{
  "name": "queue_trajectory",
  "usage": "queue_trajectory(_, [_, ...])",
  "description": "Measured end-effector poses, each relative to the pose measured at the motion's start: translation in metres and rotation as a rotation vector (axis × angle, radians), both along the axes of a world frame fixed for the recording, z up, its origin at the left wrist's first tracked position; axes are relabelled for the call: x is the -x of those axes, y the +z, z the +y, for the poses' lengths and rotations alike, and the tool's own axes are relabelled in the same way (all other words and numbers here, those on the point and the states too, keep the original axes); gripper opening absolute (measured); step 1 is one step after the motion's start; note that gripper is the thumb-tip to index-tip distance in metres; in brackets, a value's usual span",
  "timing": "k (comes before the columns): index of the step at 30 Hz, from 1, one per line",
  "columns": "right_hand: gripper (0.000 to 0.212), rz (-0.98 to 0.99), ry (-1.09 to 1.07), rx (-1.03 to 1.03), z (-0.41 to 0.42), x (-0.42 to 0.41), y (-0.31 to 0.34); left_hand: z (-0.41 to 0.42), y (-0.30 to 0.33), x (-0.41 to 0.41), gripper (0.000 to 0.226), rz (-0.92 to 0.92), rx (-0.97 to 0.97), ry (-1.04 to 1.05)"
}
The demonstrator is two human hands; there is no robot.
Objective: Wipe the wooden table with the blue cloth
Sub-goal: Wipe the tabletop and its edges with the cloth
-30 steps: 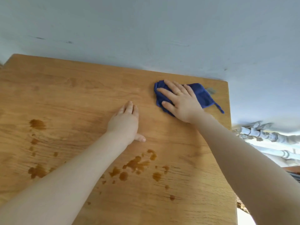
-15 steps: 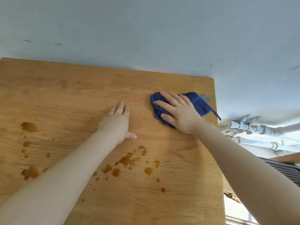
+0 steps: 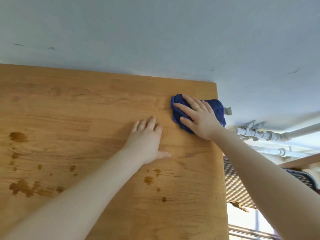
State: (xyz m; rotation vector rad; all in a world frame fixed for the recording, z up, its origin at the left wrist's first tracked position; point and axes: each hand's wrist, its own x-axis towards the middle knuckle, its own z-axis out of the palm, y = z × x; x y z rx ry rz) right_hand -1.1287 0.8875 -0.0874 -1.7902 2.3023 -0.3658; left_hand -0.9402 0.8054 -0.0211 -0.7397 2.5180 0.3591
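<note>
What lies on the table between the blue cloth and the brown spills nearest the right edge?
Mostly bare wood in the head view; only the left hand, flat on the table, edges in between cloth and spills.

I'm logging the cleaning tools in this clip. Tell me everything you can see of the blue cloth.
The blue cloth is dark blue, soft-looking fabric, bunched into a rumpled wad. It lies on the wooden table at its far right corner, spilling slightly over the right edge. A small grey tag sticks out on that side. The right hand presses flat on it, fingers spread, covering its middle. Brown stains lie well away from it.
</note>
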Motion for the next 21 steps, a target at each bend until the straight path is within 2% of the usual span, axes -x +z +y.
queue_trajectory(2, [0.06,0.023,-0.023,0.012,-0.008,0.021,-0.002,0.004,-0.001,0.007,0.111,-0.037,0.023,-0.004])
queue_trajectory(4, [0.068,0.06,-0.153,0.026,-0.02,0.045,-0.002,0.006,-0.004,0.006,0.12,-0.075,0.067,-0.046])
queue_trajectory(7, [0.077,0.073,-0.274,-0.013,-0.032,0.067,-0.004,0.007,-0.008,-0.001,0.124,-0.062,0.074,-0.059])
queue_trajectory(10, [0.07,0.043,-0.261,0.008,-0.023,0.056,-0.002,0.009,-0.01,-0.002,0.124,-0.055,0.037,-0.024])
queue_trajectory(14, [0.052,0.073,-0.119,0.089,0.029,0.007,-0.005,0.011,-0.007,0.002,0.123,-0.066,0.046,-0.028])
queue_trajectory(17, [0.051,0.055,-0.072,0.044,0.043,-0.002,-0.003,0.011,-0.003,0.006,0.122,-0.097,0.056,-0.029])
queue_trajectory(19, [0.054,0.038,-0.089,0.006,0.031,0.012,0.0,0.011,-0.001,0.01,0.122,-0.125,0.066,-0.041])
queue_trajectory(21, [0.052,0.039,-0.201,-0.01,0.011,0.026,-0.001,0.011,-0.002,0.013,0.122,-0.136,0.074,-0.043])
